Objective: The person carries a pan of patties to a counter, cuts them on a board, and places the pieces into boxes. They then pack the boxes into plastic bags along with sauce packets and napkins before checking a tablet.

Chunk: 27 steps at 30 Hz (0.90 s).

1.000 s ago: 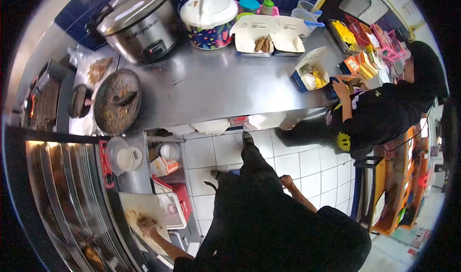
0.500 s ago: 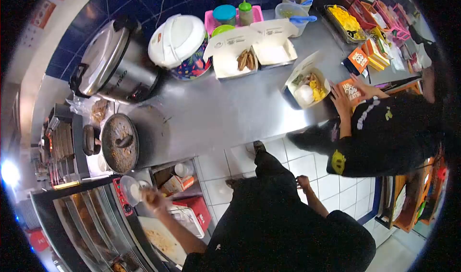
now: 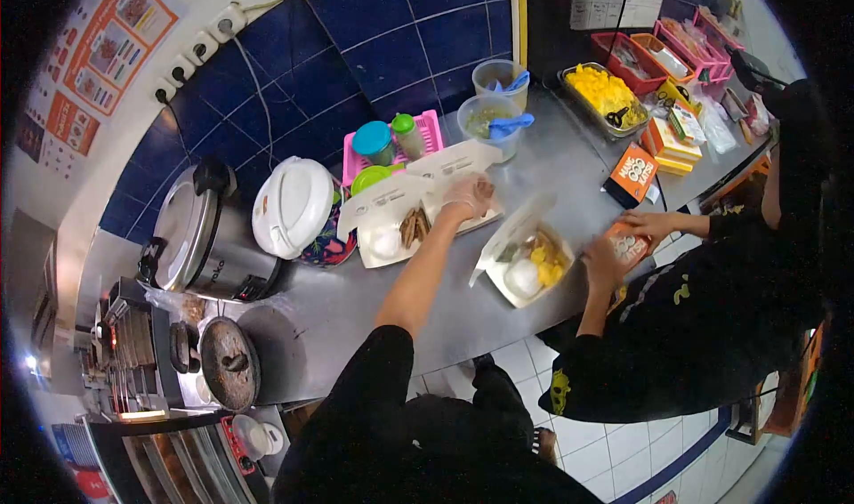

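My left hand (image 3: 469, 196), seemingly in a clear plastic glove, reaches over the right-hand open box (image 3: 476, 221). Its fingers are bunched, and whatever they hold is hidden. Beside it, another open box (image 3: 366, 257) contains a white mound (image 3: 385, 242) and brown strips (image 3: 414, 227). A third box (image 3: 519, 298), nearer the co-worker, holds a white mound, yellow food and something green. Low in the view, a small patch of skin (image 3: 546, 448) past my dark clothing appears to be my right hand, its fingers unclear.
A co-worker's hands (image 3: 652, 225) hold an orange carton (image 3: 628, 247) at the right. Behind the boxes are a pink basket (image 3: 431, 130) and tubs (image 3: 487, 115). A white-lidded container (image 3: 294, 206), large cooker (image 3: 212, 246) and stone mortar (image 3: 229, 364) stand left.
My left hand has moved from the clear bowl at the lower left to the right-hand open box. The bowl now rests by the warmer. The view has shifted, showing more wall.
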### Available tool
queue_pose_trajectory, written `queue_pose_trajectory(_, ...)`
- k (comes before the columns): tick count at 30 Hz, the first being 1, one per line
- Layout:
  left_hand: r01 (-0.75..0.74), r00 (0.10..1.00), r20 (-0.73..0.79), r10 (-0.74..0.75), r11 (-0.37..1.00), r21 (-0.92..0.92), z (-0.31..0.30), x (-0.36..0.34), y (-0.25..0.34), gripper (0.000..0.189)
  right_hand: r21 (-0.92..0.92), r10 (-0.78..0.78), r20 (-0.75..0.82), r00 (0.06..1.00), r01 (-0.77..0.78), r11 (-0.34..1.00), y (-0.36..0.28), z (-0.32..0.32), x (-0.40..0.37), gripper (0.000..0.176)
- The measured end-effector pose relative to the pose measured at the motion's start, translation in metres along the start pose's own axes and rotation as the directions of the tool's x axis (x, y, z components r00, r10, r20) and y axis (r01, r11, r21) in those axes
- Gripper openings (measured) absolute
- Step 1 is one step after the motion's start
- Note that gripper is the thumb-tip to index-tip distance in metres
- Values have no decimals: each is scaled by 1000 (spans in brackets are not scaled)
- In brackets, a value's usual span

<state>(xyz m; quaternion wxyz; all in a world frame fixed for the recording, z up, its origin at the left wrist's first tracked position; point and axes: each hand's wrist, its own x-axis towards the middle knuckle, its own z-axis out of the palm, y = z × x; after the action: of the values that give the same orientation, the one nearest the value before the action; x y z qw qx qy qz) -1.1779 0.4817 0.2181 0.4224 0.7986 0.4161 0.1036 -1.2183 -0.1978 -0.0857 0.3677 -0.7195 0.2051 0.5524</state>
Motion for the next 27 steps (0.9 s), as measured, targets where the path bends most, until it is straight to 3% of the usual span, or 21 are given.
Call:
queue_pose_trajectory(2, 97, 992, -108, -60, 922, 374, 2, -5, 8, 52, 145, -8, 85, 996, -4, 989, 17, -9, -7, 28)
queue_pose_trajectory(3, -92, 923, -323, 210, 934, 344, 5, -22, -6, 43, 178, -4, 93, 996, -12, 984, 21, -9, -14, 27)
queue_pose_trajectory(4, -81, 925, -322, 201, 934, 349, 3, -34, -26, 43, 185, 6, 90, 996, -22, 983, 21, -6, -16, 26)
queue_pose_trajectory(7, 46, 882, -468, 63, 975, 219, -23, -64, -74, 40, 159, 45, 72, 996, -56, 986, 21, 7, -23, 24)
queue_pose_trajectory(8, 277, 870, -459, -179, 948, 155, -36, -75, -76, 39, 137, 47, 71, 996, -56, 989, 18, 10, -24, 23)
queue_pose_trajectory(9, 493, 798, -441, -411, 866, 84, -47, -83, -79, 38, 112, 42, 71, 997, -50, 992, 12, 12, -23, 22)
queue_pose_trajectory(10, 509, 777, -461, -428, 858, 62, -51, -87, -86, 38, 74, 31, 74, 997, -37, 997, 2, 14, -20, 21)
queue_pose_trajectory(12, 514, 789, -519, -327, 815, 268, -45, -83, -112, 40, -23, -6, 83, 997, 8, 1000, -22, 18, -13, 19)
queue_pose_trajectory(13, 395, 823, -557, -111, 817, 421, -6, -50, -214, 40, -86, -31, 85, 996, 39, 996, -37, 19, -12, 19)
queue_pose_trajectory(14, 416, 846, -458, -274, 876, 245, -23, -68, -156, 38, -154, -68, 85, 994, 80, 985, -54, 24, -9, 18)
queue_pose_trajectory(16, 414, 848, -411, -334, 902, 121, -44, -85, -112, 33, -322, -159, 84, 984, 178, 930, -93, 40, -10, 17)
queue_pose_trajectory(17, 427, 836, -423, -350, 898, 102, -49, -98, -101, 33, -426, -221, 100, 970, 242, 872, -113, 52, -14, 16)
queue_pose_trajectory(18, 366, 792, -545, -276, 929, 62, -56, -111, -94, 31, -553, -302, 137, 943, 326, 767, -134, 65, -20, 15)
queue_pose_trajectory(19, 308, 717, -665, -211, 951, 31, -60, -127, -94, 28, -706, -450, 279, 848, 499, 503, -157, 83, -30, 14)
queue_pose_trajectory(20, 344, 681, -689, -248, 939, 2, -61, -147, -100, 28, -787, -574, 406, 710, 592, 175, -179, 100, -41, 13)
queue_pose_trajectory(22, 98, 722, -656, -221, 971, -220, -60, -200, -115, 21, -603, -607, 601, 520, 793, 81, -223, 153, -91, 10)
queue_pose_trajectory(24, -51, 650, -737, -183, 958, -282, -31, -264, -145, 14, -301, -559, 718, 415, 909, 288, -261, 234, -207, 21)
queue_pose_trajectory(25, -239, 664, -675, -320, 765, -598, 8, -288, -193, 14, -147, -560, 781, 276, 953, 264, -263, 272, -264, 21)
queue_pose_trajectory(26, -224, 662, -595, -455, 638, -737, 17, -331, -193, 17, 11, -536, 834, 132, 967, 255, -255, 301, -302, 22)
queue_pose_trajectory(27, -224, 644, -501, -579, 483, -846, 28, -373, -194, 20, 35, -426, 902, 72, 971, 237, -237, 323, -310, 22)
